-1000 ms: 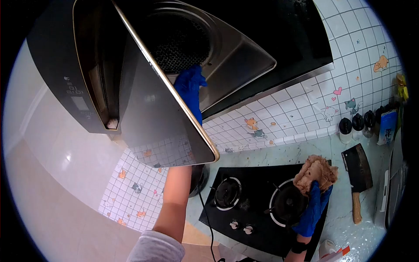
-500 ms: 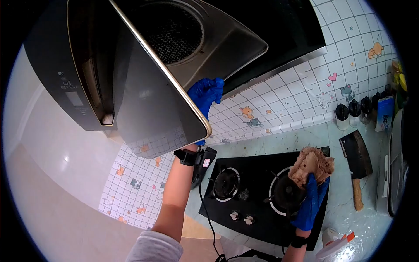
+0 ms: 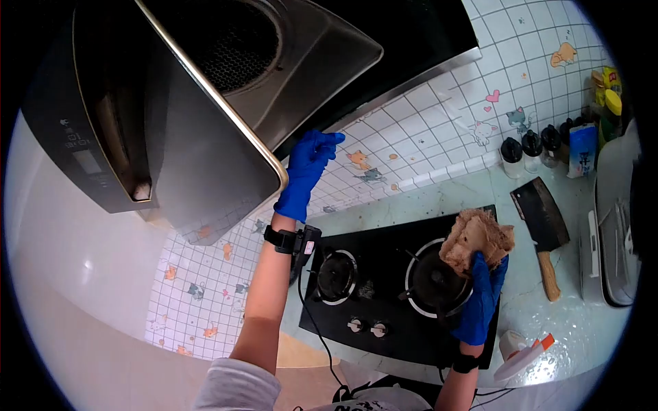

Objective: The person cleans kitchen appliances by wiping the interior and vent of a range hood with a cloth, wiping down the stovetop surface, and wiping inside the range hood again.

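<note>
My left hand (image 3: 308, 168), in a blue glove, is raised beside the lower corner of the range hood's tilted panel (image 3: 212, 151). Its fingers are bent together, and whether anything small lies in them cannot be made out. Behind the panel shows the hood's round mesh filter (image 3: 240, 55). My right hand (image 3: 481, 294), also gloved in blue, grips a brown crumpled cloth (image 3: 476, 240) over the right burner (image 3: 439, 277) of the black gas stove (image 3: 384, 288).
A cleaver (image 3: 541, 219) with a wooden handle lies right of the stove. Jars (image 3: 531, 147) and a blue packet (image 3: 582, 149) stand by the tiled wall. A dish rack (image 3: 610, 233) is at the right edge; a black cord (image 3: 312, 315) crosses the stove's left side.
My left hand has come away from the mesh filter, out past the panel's edge and down. My right hand still has the cloth. The whole view has shifted.
</note>
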Motion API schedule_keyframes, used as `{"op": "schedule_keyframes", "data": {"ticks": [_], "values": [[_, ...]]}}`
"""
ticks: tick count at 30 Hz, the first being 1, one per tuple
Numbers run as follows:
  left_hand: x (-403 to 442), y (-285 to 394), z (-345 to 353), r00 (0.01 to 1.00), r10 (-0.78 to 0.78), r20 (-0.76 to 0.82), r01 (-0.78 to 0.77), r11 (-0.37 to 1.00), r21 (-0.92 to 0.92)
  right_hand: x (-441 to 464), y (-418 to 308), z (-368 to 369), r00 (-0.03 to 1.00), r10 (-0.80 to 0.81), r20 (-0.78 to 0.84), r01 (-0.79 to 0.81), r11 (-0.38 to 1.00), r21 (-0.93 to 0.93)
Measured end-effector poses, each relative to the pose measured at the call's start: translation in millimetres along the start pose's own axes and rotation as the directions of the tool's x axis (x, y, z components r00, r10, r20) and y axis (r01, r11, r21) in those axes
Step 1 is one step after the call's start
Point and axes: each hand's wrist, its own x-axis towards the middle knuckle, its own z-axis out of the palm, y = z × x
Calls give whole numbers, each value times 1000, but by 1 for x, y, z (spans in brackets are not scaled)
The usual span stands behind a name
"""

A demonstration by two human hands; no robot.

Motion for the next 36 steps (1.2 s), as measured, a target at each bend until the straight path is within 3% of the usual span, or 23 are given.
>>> {"op": "schedule_keyframes", "data": {"ticks": [4, 5, 7, 9, 11, 14, 16, 17, 19, 21, 24, 26, 27, 30, 33, 34, 36], "values": [[-9, -10, 3, 999, 36, 17, -34, 993, -116, -9, -3, 4, 1000, -17, 6, 17, 1000, 2], [-10, -10, 5, 993, -116, -21, 114, 991, -66, -12, -3, 4, 1000, -8, 23, 7, 1000, 23], [-13, -25, 1, 971, -236, 38, 233, 970, 74, -16, -2, 6, 996, -80, 30, 83, 990, -118], [-21, -44, 1, 970, -235, 64, 231, 971, 61, -25, 0, 7, 998, -55, 31, 58, 991, -118], [-28, -51, 5, 969, -216, 121, 232, 961, -148, -34, -3, 11, 997, -10, 80, 18, 995, -94], [-43, -58, 10, 959, -232, 162, 272, 916, -296, -45, 2, 3, 994, 1, 113, 17, 988, -156], [-46, -79, 12, 942, -267, 204, 329, 852, -406, -54, 5, -13, 984, 93, 155, -37, 943, -330], [-47, -80, 12, 938, -281, 205, 344, 841, -418, -60, 7, -24, 977, 140, 164, -83, 946, -315], [-52, -93, 12, 935, -278, 218, 347, 844, -409, -71, 2, -45, 962, 223, 156, -129, 877, -462], [-53, -105, 12, 913, -342, 221, 400, 853, -336, -91, -7, -61, 956, 291, -15, -261, 832, -490], [-48, -144, 25, 877, -459, 143, 479, 858, -187, -117, -20, -99, 942, 332, 50, -244, 780, -576], [-47, -160, 32, 844, -529, 89, 535, 821, -199, -137, -31, -121, 944, 330, -2, -272, 774, -572], [-50, -174, 36, 818, -565, 108, 567, 761, -316, -145, -37, -128, 945, 326, -4, -270, 775, -572], [-68, -174, 48, 927, -373, 36, 349, 823, -448, -160, -49, -151, 959, 280, -30, -257, 827, -500], [-71, -189, 55, 891, -453, 41, 435, 822, -366, -162, -48, -164, 963, 267, -34, -237, 782, -576], [-71, -198, 55, 883, -457, 106, 464, 814, -349, -161, -44, -161, 959, 282, -33, -250, 781, -572], [-76, -196, 57, 888, -452, 80, 445, 808, -387, -151, -27, -158, 955, 296, -16, -242, 749, -617]]}}
